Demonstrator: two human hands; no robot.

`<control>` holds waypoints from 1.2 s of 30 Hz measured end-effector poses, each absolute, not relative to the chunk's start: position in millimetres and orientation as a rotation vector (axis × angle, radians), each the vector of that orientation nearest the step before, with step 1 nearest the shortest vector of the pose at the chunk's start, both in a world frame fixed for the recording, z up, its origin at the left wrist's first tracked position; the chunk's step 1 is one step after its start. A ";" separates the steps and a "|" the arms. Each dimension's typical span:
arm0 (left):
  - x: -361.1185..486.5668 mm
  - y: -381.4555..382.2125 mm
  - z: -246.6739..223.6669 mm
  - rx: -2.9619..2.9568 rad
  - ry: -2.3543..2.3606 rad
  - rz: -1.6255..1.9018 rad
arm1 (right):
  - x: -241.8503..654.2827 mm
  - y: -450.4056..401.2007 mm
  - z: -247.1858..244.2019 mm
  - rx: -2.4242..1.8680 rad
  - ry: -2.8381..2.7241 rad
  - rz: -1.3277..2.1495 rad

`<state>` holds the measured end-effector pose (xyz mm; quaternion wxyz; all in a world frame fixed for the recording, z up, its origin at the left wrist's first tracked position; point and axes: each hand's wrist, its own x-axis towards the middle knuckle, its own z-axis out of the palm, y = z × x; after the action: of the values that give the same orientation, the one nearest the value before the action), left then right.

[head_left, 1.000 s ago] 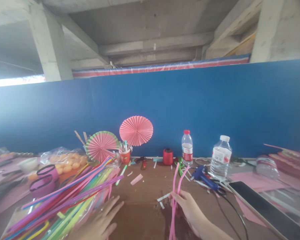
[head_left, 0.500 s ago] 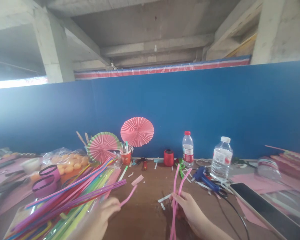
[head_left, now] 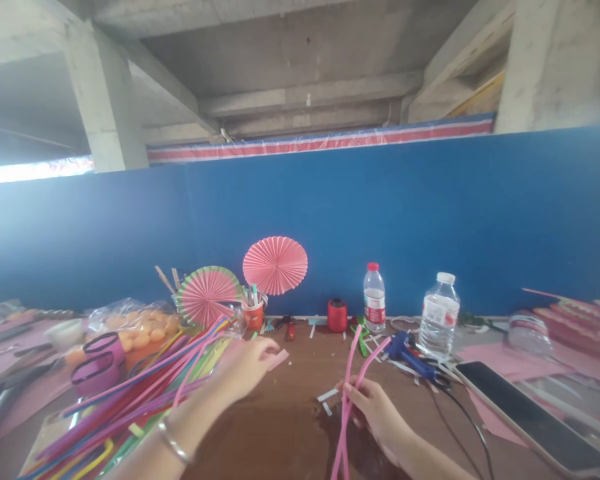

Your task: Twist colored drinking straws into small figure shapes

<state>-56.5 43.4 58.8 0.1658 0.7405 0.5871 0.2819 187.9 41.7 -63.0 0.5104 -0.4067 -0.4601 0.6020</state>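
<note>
Left hand [head_left: 257,360] has advanced from the stem pile [head_left: 130,415] to beside the pink paper scrap [head_left: 279,361]; fingers partly curled, grip cannot be told. Right hand [head_left: 373,407], unchanged, pinches two pink stems [head_left: 345,419] above the table [head_left: 275,420]. Bottle labels [head_left: 375,309]: illegible.

Left hand [head_left: 254,363] farther forward than 0.5 s ago, now partly hiding pink scrap [head_left: 279,361].
</note>
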 end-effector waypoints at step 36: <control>31.9 30.1 -20.6 1.742 1.153 0.850 | 194.3 37.9 -46.2 -0.992 -1.174 1.145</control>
<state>31.9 30.1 -20.6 0.4289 0.6978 0.4618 0.3404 194.3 37.9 -46.2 0.5749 -0.4236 -0.5011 0.4888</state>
